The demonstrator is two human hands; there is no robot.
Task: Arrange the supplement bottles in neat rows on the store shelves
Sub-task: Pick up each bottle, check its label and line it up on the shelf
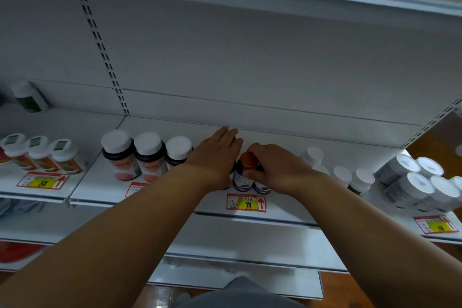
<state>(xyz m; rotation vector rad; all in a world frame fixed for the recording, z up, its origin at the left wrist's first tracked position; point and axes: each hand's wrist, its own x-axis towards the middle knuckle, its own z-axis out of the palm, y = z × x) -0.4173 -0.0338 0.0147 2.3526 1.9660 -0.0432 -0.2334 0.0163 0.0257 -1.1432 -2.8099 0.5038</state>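
Orange-capped cylindrical bottle (pixel 246 170), glossy purple label

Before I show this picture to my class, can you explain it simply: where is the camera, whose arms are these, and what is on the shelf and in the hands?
There is one picture, taken by a wide-angle camera worn on a person's head, looking forward and down. No machine is here; the two bare arms are that person's own. They face a white metal store shelf holding supplement bottles. The right hand has its grip curled round a dark purple-labelled bottle with an orange cap. The left hand lies with straight fingers against the bottles beside it, hiding them. To the left stand dark bottles with white caps and pink labels; to the right, smaller white-capped bottles. A red and yellow price tag reading 98 sits on the shelf's front edge.
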